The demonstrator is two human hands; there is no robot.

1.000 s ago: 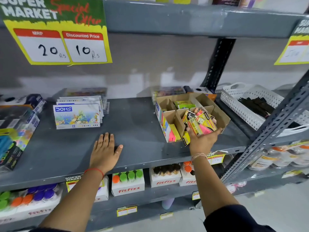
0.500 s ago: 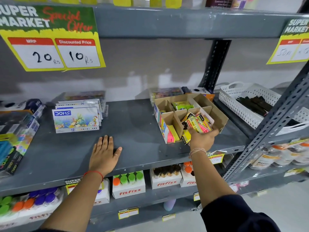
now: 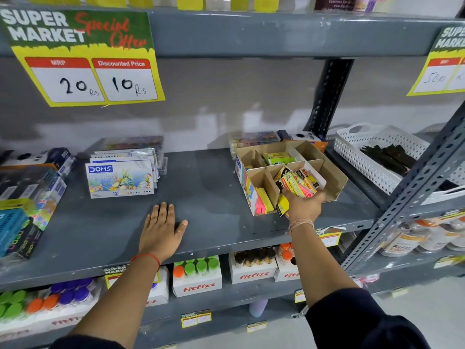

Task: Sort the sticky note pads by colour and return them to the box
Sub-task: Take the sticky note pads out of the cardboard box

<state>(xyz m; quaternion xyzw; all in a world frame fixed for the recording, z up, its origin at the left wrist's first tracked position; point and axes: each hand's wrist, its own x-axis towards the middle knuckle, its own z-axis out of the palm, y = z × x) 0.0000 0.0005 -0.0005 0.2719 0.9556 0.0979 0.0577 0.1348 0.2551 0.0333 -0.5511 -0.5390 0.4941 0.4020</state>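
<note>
The left hand [image 3: 161, 229] lies flat and empty on the grey metal shelf [image 3: 206, 197], palm down, fingers together and thumb spread to the side, a red thread round its wrist. It is well apart from the box. To its upper left stands a stack of flat card packs printed DOMS [image 3: 120, 178], leaning back against one another. Above them a yellow and green price sign [image 3: 83, 56] hangs from the shelf overhead.

Further right, the right hand [image 3: 303, 204] is closed from below on a bundle of sticky note pads [image 3: 298, 183], small wrapped blocks in yellow and pink with black printed labels, fanned out above the palm. The hand holds them over the front right compartment of the cardboard box [image 3: 334, 177], at the box's near edge. The box is brown corrugated card, open at the top, split by card dividers into several cells and turned at an angle on the shelf. Its front left cell holds a pink pad and a yellow pad [image 3: 264, 204] standing on edge; a back cell holds green pads [image 3: 278, 158].

To the right of the box sits a white perforated plastic basket [image 3: 364, 157] with dark items inside.
</note>
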